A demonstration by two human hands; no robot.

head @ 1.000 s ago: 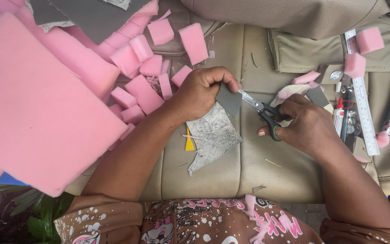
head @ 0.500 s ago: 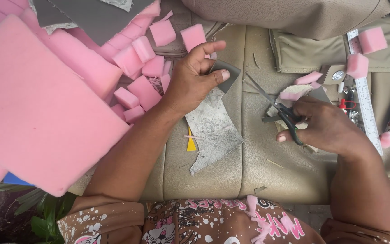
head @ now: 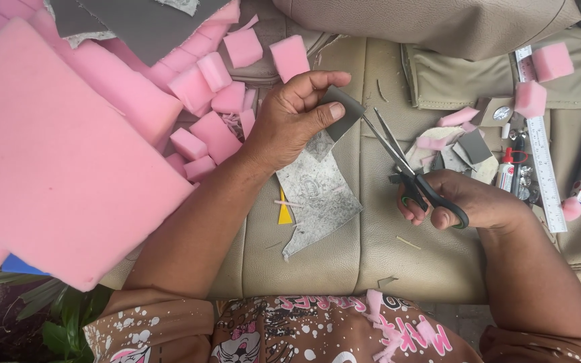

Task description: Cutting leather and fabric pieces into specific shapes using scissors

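Head view, left to right: big pink foam slab [head: 55, 161] far left, small foam blocks [head: 210, 101] scattered beside it on the beige seat [head: 384, 255]. Left hand [head: 290, 121] clamped on a grey patch [head: 341, 111], thumb on top, patch corner jutting right toward the blades. Larger grey sheet [head: 317, 202] lying flat below that hand. Scissors [head: 405, 168] just right of the patch, blades parted, tips up-left, long axis diagonal. Right hand [head: 469, 202] closed through the handles, nearer the scissors. Ruler [head: 539, 161] and glue bottle [head: 506, 168] further right.
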